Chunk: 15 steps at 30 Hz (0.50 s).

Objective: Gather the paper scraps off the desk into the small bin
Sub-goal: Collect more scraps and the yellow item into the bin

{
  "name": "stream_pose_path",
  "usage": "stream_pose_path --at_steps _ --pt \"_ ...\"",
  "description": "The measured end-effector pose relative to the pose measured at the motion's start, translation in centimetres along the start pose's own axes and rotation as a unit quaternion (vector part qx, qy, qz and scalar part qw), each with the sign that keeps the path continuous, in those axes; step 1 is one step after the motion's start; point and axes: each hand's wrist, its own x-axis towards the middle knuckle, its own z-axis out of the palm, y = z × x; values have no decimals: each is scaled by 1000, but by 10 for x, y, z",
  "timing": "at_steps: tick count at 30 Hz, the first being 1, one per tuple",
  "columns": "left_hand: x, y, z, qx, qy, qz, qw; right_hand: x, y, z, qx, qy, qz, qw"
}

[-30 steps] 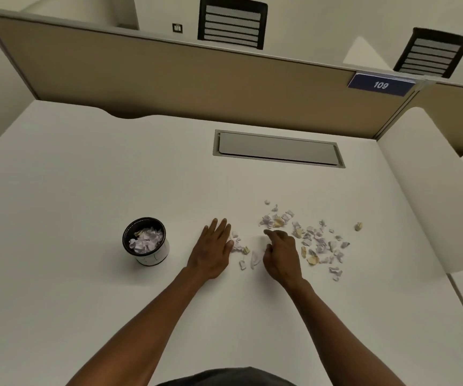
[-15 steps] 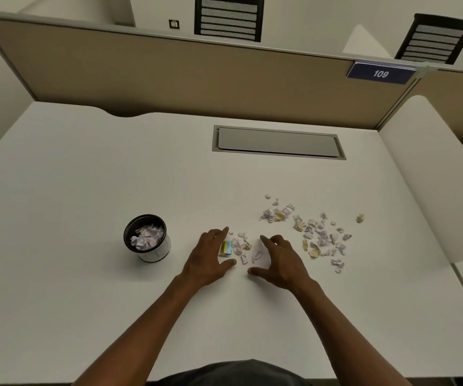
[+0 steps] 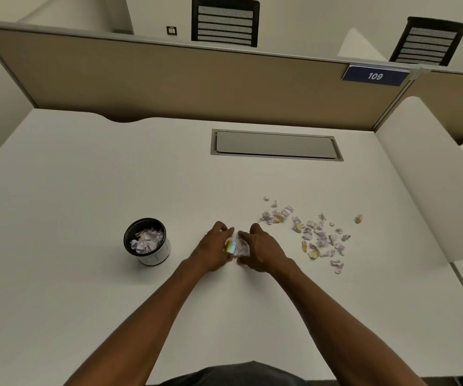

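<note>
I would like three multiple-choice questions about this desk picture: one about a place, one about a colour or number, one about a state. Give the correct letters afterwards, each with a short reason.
1. Where does the small round black-rimmed bin stand, compared with the two hands?
A. to their left
B. to their right
C. behind the beige partition

2. What number is printed on the dark blue sign?
A. 901
B. 109
C. 190

3. In what state is the bin?
A. empty
B. tipped over
C. upright, with paper scraps inside

Answers:
1 A: the bin is left of the left hand and the right hand.
2 B: the white digits read 109.
3 C: its open mouth faces up and pale scraps lie in it, while the loose paper scraps remain on the white desk.
</note>
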Motion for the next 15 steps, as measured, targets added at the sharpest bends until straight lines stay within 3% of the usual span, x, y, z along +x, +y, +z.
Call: stream_pose_path --at_steps 7,15 --pt "-12 8 13 -12 46 7 999 -11 -7 17 71 105 -17 992" --pt "-23 9 18 -90 85 -29 992 -12 1 25 187 126 28 974"
